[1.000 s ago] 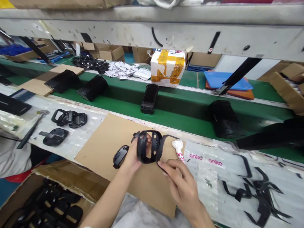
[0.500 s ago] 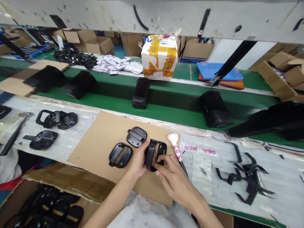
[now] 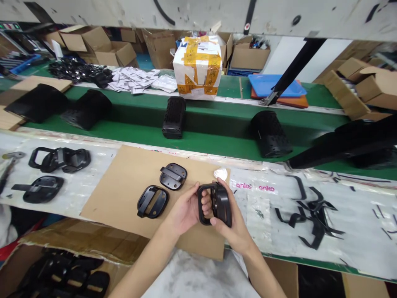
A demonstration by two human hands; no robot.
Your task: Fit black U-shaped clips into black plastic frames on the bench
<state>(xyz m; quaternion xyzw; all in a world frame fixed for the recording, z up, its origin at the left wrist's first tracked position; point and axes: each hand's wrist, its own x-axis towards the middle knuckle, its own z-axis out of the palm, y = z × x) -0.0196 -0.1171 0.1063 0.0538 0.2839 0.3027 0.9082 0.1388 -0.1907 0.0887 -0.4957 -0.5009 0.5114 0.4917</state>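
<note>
In front of me, both hands hold a black plastic bracket [image 3: 221,203] whose rectangular loop faces left. My left hand [image 3: 186,210] grips the loop's left edge, and its fingers curl through the opening. The right hand [image 3: 237,223] wraps round the bracket's right side, thumb at the lower edge. Two similar pieces, a black plate with a strap [image 3: 173,176] and another strapped plate [image 3: 153,202], lie on the cardboard sheet [image 3: 108,182] left of my hands. Just beyond my right fingertips a white-wrapped end [image 3: 220,173] of something shows, the remainder hidden.
Black bent strips [image 3: 316,219] lie in a pile at right. More black brackets [image 3: 58,159] and a hammer [image 3: 12,156] are at left. Behind runs a green conveyor [image 3: 214,142] carrying black housings [image 3: 174,118]. An open carton [image 3: 77,236] of black parts stands lower left.
The bracket has been turned so its loop faces left. My right fingers have moved from inside it to around its right side. The whole view has shifted slightly.
</note>
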